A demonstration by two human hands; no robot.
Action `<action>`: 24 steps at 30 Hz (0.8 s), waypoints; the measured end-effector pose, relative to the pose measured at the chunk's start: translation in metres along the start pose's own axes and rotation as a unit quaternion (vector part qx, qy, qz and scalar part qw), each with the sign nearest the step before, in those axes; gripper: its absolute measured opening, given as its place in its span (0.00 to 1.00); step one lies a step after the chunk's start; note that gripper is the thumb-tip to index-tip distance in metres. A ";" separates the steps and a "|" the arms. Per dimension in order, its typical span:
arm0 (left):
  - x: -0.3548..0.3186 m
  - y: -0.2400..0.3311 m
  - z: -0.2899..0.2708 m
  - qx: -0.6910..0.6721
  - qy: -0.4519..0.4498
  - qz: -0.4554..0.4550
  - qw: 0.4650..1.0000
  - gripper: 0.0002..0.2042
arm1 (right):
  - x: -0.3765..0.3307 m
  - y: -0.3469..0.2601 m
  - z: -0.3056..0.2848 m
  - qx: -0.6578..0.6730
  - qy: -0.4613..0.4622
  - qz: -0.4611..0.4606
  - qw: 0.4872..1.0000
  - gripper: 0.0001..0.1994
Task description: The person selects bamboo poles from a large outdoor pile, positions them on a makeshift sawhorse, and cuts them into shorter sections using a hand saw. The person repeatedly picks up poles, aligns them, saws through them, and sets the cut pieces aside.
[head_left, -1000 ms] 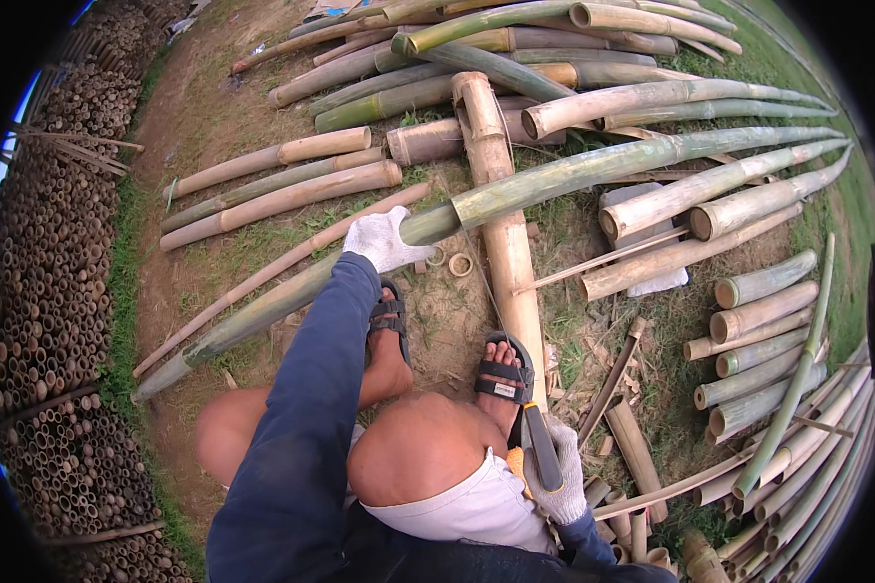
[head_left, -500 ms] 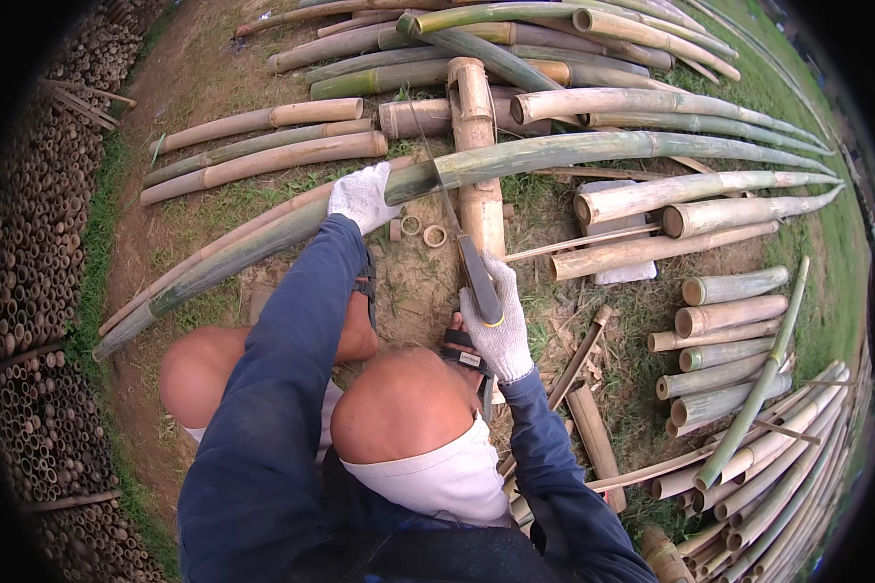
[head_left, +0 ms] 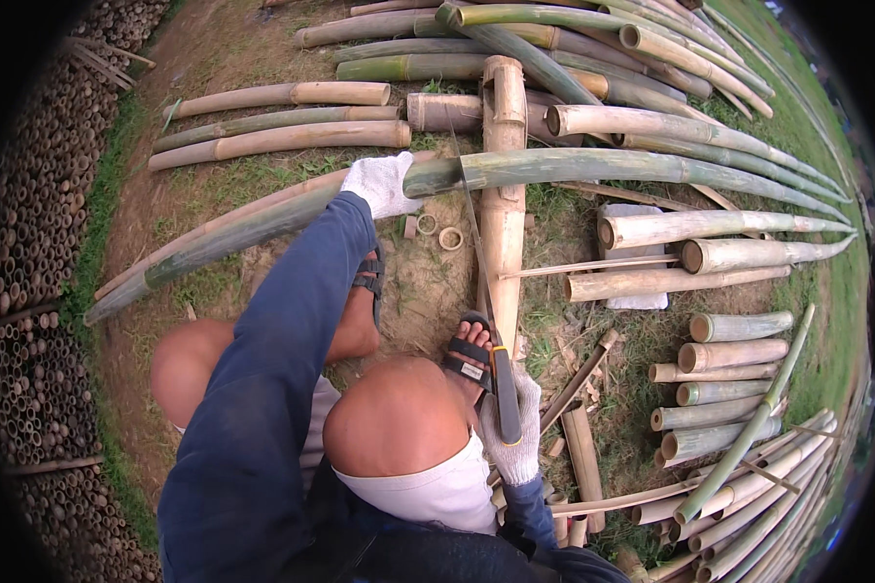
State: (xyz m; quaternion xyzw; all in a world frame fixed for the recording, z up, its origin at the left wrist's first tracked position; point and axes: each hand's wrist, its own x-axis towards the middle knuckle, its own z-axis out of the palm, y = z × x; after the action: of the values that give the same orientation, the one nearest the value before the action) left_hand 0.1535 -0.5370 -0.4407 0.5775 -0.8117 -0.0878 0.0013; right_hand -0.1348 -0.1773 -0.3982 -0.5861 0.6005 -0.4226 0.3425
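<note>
A long green bamboo pole [head_left: 593,167] lies across an upright-looking thick bamboo support [head_left: 503,228]. Wrapped round the pole, left of the support, is my left hand [head_left: 381,185] in a white knit glove. My right hand [head_left: 512,428], gloved too, grips the dark handle of a hand saw [head_left: 478,255] close to my right knee. The saw's thin blade runs up from there to the pole and meets it just left of the support. A second, paler bamboo length [head_left: 214,216] lies along the far side of the pole's left part.
Cut bamboo pieces [head_left: 734,360] lie in a row at right, above a larger pile [head_left: 749,505]. More poles [head_left: 428,66] are stacked at the far side. Small bamboo rings [head_left: 450,238] sit on the ground. Bundled bamboo ends [head_left: 44,214] fill the left edge.
My right hand has drawn the saw back toward me, so more blade shows on the near side of the pole. My left hand keeps its hold. The whole view has shifted slightly.
</note>
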 end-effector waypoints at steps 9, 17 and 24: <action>-0.003 0.006 -0.004 -0.001 0.012 -0.015 1.000 0.34 | 0.147 0.025 0.068 0.027 0.036 -0.105 0.993 0.29; 0.005 0.000 -0.012 -0.009 -0.007 -0.002 1.000 0.37 | 0.075 0.024 0.037 0.083 -0.024 -0.005 0.996 0.26; 0.014 -0.009 -0.003 0.001 -0.044 0.001 0.999 0.38 | 0.003 -0.001 0.002 -0.022 0.010 -0.028 0.999 0.25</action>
State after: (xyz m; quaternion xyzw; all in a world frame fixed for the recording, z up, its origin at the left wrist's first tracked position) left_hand 0.1576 -0.5532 -0.4401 0.5723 -0.8116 -0.1122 -0.0348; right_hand -0.1324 -0.1808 -0.3980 -0.6057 0.5968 -0.4244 0.3111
